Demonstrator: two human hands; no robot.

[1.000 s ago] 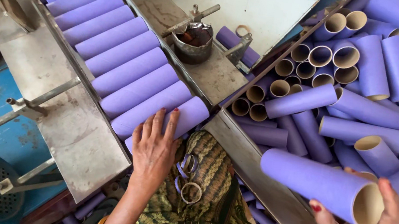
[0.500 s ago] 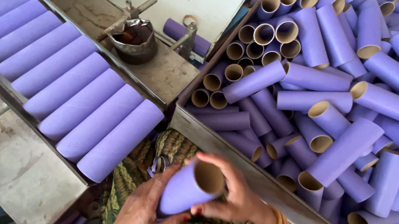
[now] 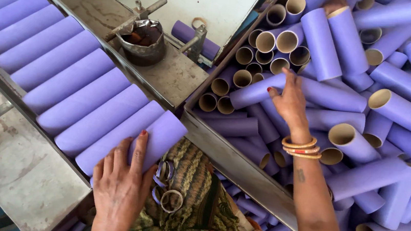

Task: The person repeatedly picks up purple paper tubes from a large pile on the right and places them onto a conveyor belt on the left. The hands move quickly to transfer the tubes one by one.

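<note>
Left: my left hand (image 3: 120, 188) lies flat and unclenched on the nearest purple tube (image 3: 154, 138), newly added at the end of the row of tubes (image 3: 60, 73) in the metal tray (image 3: 17, 182); half a second ago both hands held it. Right: my right hand (image 3: 289, 102), fingers spread, now touches a tube in the heap (image 3: 260, 91) without grasping it.

We see purple tubes (image 3: 372, 98) packed tight in the bin (image 3: 242, 158), so there is little room to reach down. The metal pot (image 3: 144, 44) blocks the shelf (image 3: 174, 76).
</note>
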